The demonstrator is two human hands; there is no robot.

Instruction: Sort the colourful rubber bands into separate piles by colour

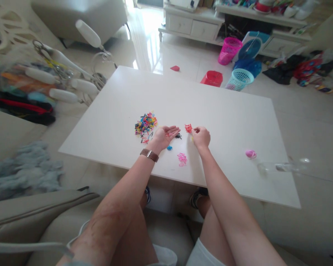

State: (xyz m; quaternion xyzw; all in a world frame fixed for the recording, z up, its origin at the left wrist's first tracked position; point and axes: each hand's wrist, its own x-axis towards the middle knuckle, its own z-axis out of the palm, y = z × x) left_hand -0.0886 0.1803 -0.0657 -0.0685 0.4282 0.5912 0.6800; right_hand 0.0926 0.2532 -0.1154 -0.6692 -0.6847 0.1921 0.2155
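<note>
My left hand (166, 135) lies palm up on the white table (230, 111), fingers stretched out, with a few small coloured bits resting on the palm. A mixed pile of small coloured rubber bands (145, 125) sits just left of it. My right hand (201, 136) is closed in a pinch beside a small red heap (188, 128) of bands; what the fingers hold is too small to name. Near my hands lie a tiny black group (178, 136), a blue one (169, 147) and a pink heap (182, 159).
A pink object (251, 153) and a clear plastic bottle (283, 167) lie at the table's right. On the floor beyond stand a red tub (212, 78), a teal basket (240, 79) and a pink basket (229, 50). A sofa is at the left.
</note>
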